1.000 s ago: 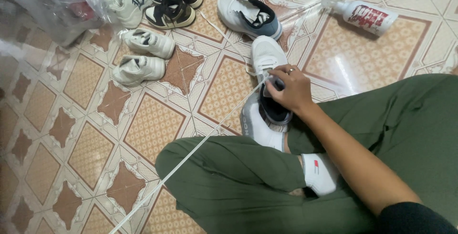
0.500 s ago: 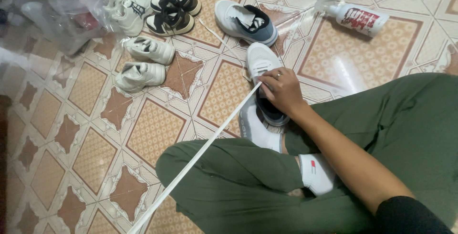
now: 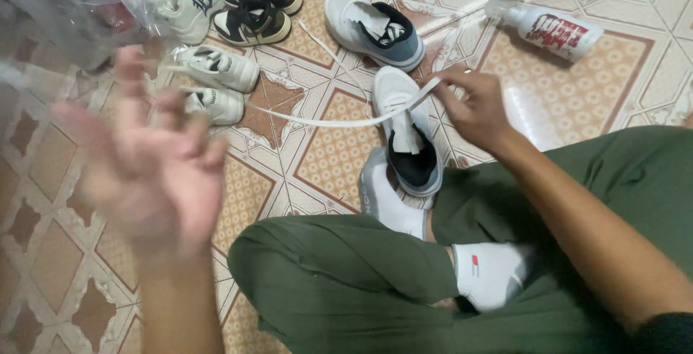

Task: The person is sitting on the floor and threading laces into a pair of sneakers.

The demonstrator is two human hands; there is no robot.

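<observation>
Head view of a person seated cross-legged in olive-green trousers (image 3: pixel 339 282) and a white sock (image 3: pixel 491 274) on a patterned terracotta-and-cream tiled floor (image 3: pixel 325 159). The right hand (image 3: pixel 476 108) is raised above a white-and-grey sneaker with a dark lining (image 3: pixel 408 137), its fingertips pinching one end of a long flat white shoelace (image 3: pixel 339 117); the lace runs leftward in a shallow sag towards the left hand (image 3: pixel 151 166). That sneaker lies just beyond the folded knee, toe pointing away, and a second pale sneaker (image 3: pixel 386 199) touches it on the near side, partly tucked under the leg. The left hand is lifted close to the camera at the left, palm up, fingers spread and loosely curled; it is blurred, so whether it holds the lace cannot be told. Open floor lies at the left and near left, and between the lace and the knee. The far edge is crowded: a grey-and-white sneaker (image 3: pixel 375 29), a black-and-white pair (image 3: pixel 253 7), small white shoes (image 3: pixel 216 69), crumpled clear plastic bags (image 3: pixel 65 7) at far left, and a white spray bottle with a red label (image 3: pixel 556 29) lying on its side at far right.
</observation>
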